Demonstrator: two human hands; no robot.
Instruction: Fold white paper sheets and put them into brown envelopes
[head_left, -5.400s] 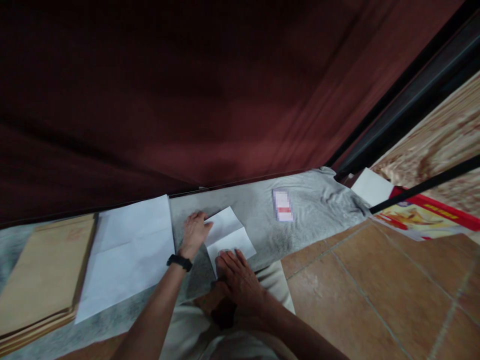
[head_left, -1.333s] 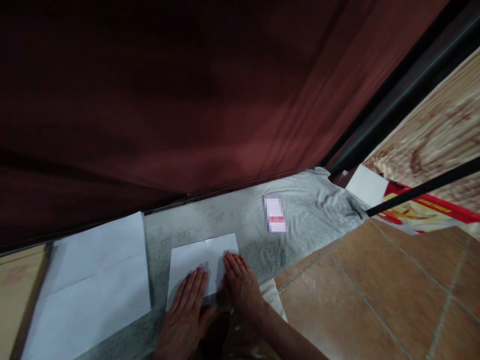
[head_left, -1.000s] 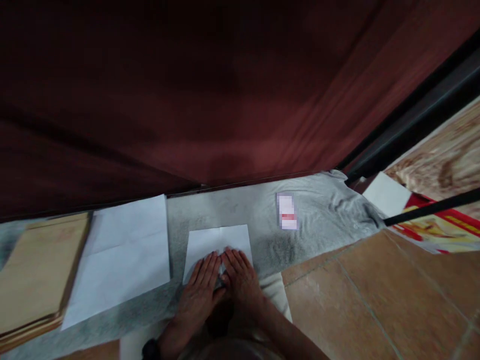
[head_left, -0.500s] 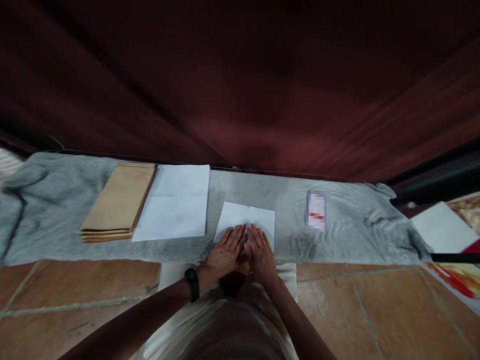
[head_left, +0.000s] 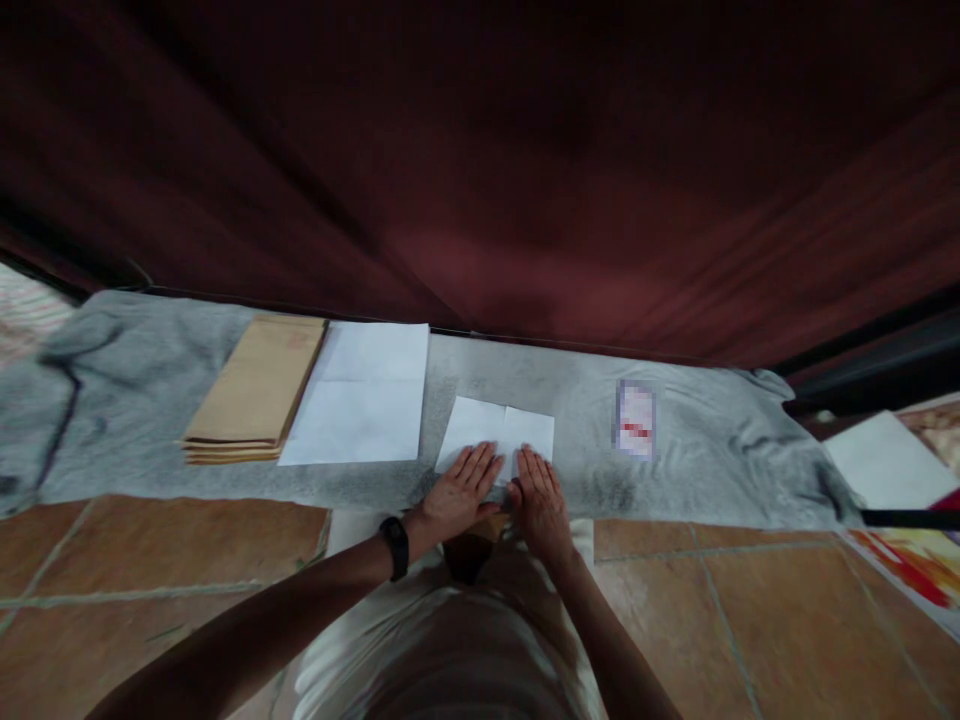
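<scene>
A folded sheet of white paper (head_left: pixel 491 425) lies on the grey cloth in front of me, with a crease line down its middle. My left hand (head_left: pixel 457 490) rests flat on its near left part, fingers stretched out. On the near right part lies my right hand (head_left: pixel 541 500), its fingers straight and side by side. Both palms face down, and a gap of paper shows between them. The near edge of the sheet is partly hidden under the hands. A black watch (head_left: pixel 394 548) is on my left wrist.
Left of the folded sheet lie larger white sheets (head_left: pixel 364 395) with a crosswise crease, then a stack of brown paper envelopes (head_left: pixel 259 385). A blurred-out small rectangular item (head_left: pixel 636 420) lies to the right. The grey cloth (head_left: pixel 712 440) covers a narrow surface against a dark red curtain (head_left: pixel 480 200).
My hands have moved apart, the left one to the left and the right one to the right, across the folded paper. The view has shifted slightly.
</scene>
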